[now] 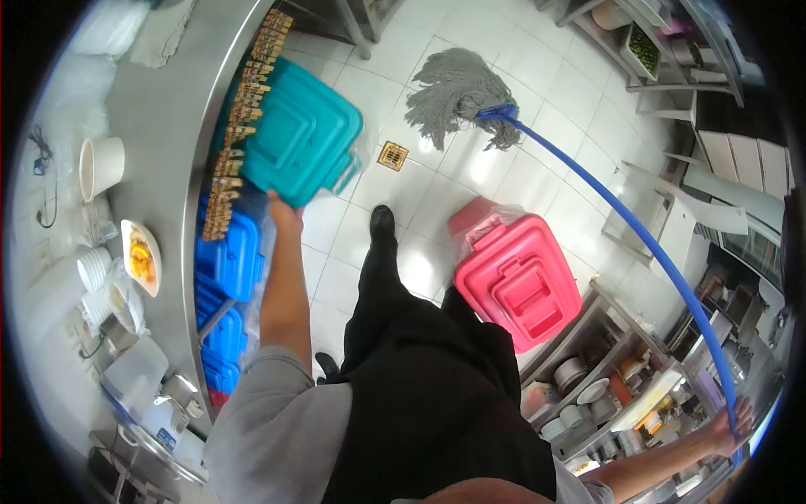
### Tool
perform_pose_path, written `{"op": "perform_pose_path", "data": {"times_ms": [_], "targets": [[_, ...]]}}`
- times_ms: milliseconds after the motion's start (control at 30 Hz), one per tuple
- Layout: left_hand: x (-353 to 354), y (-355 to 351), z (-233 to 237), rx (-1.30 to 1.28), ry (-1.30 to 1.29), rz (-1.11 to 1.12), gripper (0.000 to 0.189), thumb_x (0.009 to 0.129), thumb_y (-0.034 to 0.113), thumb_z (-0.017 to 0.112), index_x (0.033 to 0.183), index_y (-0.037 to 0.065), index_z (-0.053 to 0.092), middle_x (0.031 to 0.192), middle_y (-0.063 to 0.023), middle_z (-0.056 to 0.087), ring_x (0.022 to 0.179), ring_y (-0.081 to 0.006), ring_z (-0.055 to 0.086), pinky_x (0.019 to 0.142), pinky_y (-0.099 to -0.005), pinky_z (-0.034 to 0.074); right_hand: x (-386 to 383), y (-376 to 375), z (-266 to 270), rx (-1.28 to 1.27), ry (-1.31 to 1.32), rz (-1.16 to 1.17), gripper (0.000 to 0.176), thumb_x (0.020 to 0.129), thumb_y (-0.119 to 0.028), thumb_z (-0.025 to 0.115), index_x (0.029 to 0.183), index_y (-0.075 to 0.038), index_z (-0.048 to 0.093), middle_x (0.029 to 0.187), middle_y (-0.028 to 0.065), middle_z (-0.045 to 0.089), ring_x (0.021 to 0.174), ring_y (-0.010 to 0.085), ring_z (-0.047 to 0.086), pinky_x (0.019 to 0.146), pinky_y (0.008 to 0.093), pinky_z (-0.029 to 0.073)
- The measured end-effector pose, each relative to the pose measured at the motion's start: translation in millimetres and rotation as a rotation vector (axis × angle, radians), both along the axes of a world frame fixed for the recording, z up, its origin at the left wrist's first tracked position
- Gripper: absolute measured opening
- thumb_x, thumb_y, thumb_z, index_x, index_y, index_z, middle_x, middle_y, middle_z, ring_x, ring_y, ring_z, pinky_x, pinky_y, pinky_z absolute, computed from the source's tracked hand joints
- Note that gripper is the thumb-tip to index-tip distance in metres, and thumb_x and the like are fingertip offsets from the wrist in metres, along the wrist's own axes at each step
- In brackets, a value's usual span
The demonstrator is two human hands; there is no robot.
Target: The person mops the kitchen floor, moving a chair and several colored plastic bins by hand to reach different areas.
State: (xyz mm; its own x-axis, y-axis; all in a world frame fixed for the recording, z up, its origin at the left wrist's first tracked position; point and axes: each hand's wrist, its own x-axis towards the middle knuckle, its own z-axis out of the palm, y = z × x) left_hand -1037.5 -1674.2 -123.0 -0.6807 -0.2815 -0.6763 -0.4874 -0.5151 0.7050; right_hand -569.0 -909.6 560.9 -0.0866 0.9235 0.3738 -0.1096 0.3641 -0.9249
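My left hand [288,214] is at the near edge of a teal lidded bin [298,126], fingers against its rim, partly hidden by the bin. My right hand [732,427], at the far lower right, is wrapped round the upper end of a long blue mop handle [642,227]. The handle runs up and left to a grey mop head [462,92] spread on the tiled floor. Beyond my legs, to the right, stands a pink lidded bin [520,281].
A steel counter [172,126] runs along the left, with blue bins [231,256] beneath it. A floor drain [392,155] lies between the teal bin and the mop head. Shelves with pots [571,374] stand at the lower right, and another rack [642,55] at the upper right.
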Motion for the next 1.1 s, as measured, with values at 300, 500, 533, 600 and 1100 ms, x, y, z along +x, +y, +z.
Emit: {"op": "perform_pose_path", "data": {"times_ms": [300, 500, 533, 600, 1100], "targets": [[197.7, 35.9, 34.2, -0.484, -0.324, -0.24, 0.061, 0.109, 0.046, 0.047, 0.151, 0.002, 0.046, 0.151, -0.0202, 0.052, 0.128, -0.0388, 0.058, 0.102, -0.0527, 0.053, 92.2, 18.0, -36.5, -0.281, 0.267, 0.507, 0.044, 0.095, -0.026, 0.063, 0.065, -0.017, 0.032, 0.072, 0.0041, 0.028, 0.077, 0.0225, 0.032, 0.076, 0.04, 0.03], [248.6, 319.6, 146.9, -0.626, 0.551, -0.928, 0.067, 0.087, 0.019, 0.08, 0.145, 0.002, 0.051, 0.149, -0.0246, 0.047, 0.139, -0.0399, 0.046, 0.117, -0.0489, 0.039, 117.1, -9.7, -67.0, -0.242, 0.332, 0.574, 0.042, 0.101, -0.026, 0.057, 0.066, -0.018, 0.035, 0.068, 0.0003, 0.03, 0.074, 0.0186, 0.035, 0.075, 0.0369, 0.03], [255.5, 390.0, 167.3, -0.283, 0.526, -1.063, 0.071, 0.084, 0.015, 0.083, 0.148, 0.007, 0.052, 0.158, -0.0232, 0.041, 0.146, -0.0379, 0.042, 0.118, -0.0479, 0.039, 113.2, -25.3, -67.2, -0.226, 0.319, 0.539, 0.044, 0.103, -0.029, 0.057, 0.066, -0.019, 0.036, 0.068, -0.0001, 0.03, 0.074, 0.0181, 0.034, 0.076, 0.0363, 0.03], [244.6, 501.7, 259.8, -0.432, 1.131, -1.371, 0.08, 0.079, 0.024, 0.086, 0.149, 0.013, 0.051, 0.162, -0.0224, 0.036, 0.15, -0.043, 0.035, 0.123, -0.0523, 0.03, 106.1, -56.3, -62.4, -0.255, 0.324, 0.603, 0.044, 0.102, -0.03, 0.058, 0.066, -0.019, 0.035, 0.068, -0.0003, 0.031, 0.073, 0.0179, 0.034, 0.076, 0.0362, 0.03], [170.2, 521.8, 199.6, -0.576, 1.069, -1.731, 0.024, 0.073, 0.019, 0.078, 0.096, 0.017, 0.081, 0.091, -0.0106, 0.077, 0.092, -0.0327, 0.074, 0.086, -0.0466, 0.057, -18.0, -15.2, -130.3, -0.306, 0.31, 0.623, 0.051, 0.103, -0.039, 0.061, 0.064, -0.019, 0.033, 0.067, -0.0009, 0.03, 0.068, 0.0171, 0.033, 0.062, 0.0332, 0.026]]}}
